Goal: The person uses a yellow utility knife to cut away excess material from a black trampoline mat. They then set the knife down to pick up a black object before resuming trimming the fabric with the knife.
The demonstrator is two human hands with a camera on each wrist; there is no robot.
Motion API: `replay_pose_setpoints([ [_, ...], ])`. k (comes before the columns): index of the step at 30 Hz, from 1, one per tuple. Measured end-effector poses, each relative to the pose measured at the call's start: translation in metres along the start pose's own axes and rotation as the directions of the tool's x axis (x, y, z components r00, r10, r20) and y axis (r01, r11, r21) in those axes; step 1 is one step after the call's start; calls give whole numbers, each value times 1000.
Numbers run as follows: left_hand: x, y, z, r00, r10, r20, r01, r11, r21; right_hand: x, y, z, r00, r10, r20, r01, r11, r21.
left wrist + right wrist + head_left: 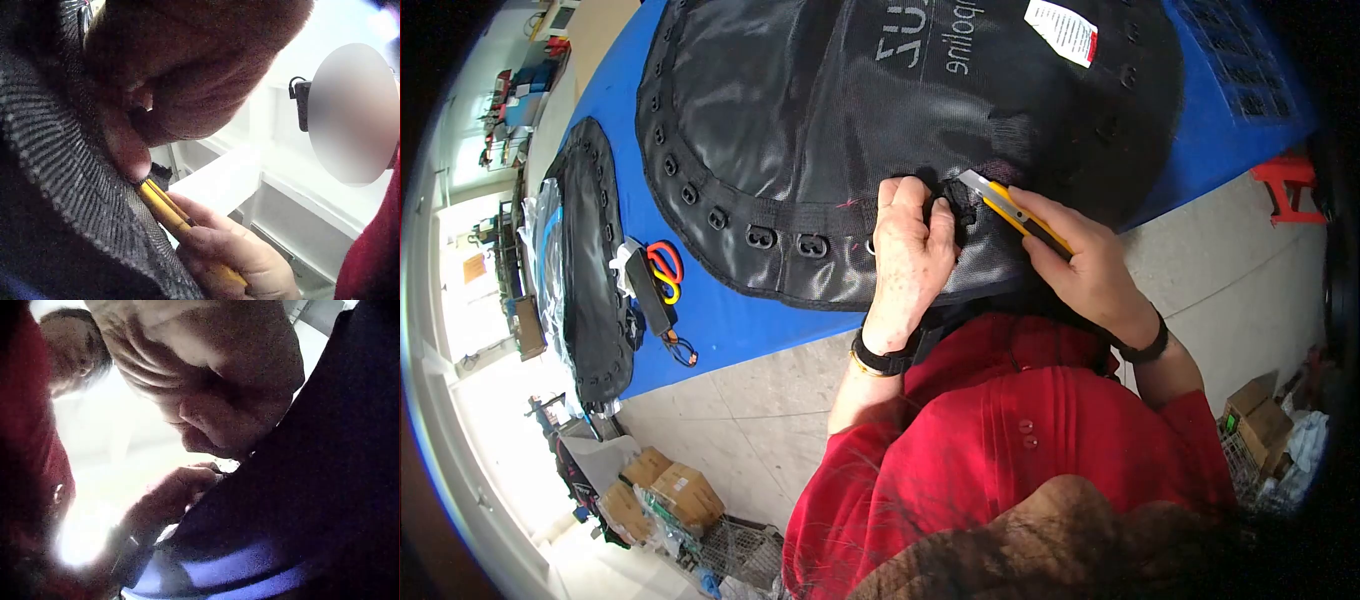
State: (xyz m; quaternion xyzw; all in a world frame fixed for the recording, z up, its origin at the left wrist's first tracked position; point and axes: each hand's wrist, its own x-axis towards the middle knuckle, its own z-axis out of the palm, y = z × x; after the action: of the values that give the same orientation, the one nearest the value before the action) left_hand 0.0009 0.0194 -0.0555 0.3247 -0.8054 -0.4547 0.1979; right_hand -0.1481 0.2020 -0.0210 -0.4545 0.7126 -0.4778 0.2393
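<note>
Far left on the blue table [615, 95]: a second, smaller black mat [590, 250], then a cable bundle [662, 278] with red and yellow loops, well apart from my hands. The big black mat [820, 110] fills the middle, its webbing border hanging over the table's near edge.

My left hand [912, 250] is on that border, fingers bent over the top. The left wrist view shows the thumb tucked under the edge, so I'm pinching the webbing.

Just right of it is the yellow utility knife [1012, 212], blade out, tip at the border and almost touching my left fingertips. My right hand [1085, 265] is wrapped tight around the knife handle, index finger along the top.

A red stool [1285, 185] stands on the floor far right.

Risks, as I judge them:
- The blade points toward my left fingers, so a slip or a sudden give in the webbing could run it into them.
- Too much pressure could cut the mesh beyond the border.
- The overhanging edge has no support underneath, so the fabric may shift and the blade wander.
</note>
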Motion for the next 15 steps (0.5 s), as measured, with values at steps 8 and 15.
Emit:
replay_pose_setpoints([
  [8, 1, 1, -2, 1000, -14, 13, 14, 1000, 15, 10, -3, -13, 995, 2, 96, 2, 999, -37],
  [15, 2, 2, 1, 998, -14, -58, 13, 1000, -16, 5, -2, -18, 989, 45, 143, -48, 999, 16],
])
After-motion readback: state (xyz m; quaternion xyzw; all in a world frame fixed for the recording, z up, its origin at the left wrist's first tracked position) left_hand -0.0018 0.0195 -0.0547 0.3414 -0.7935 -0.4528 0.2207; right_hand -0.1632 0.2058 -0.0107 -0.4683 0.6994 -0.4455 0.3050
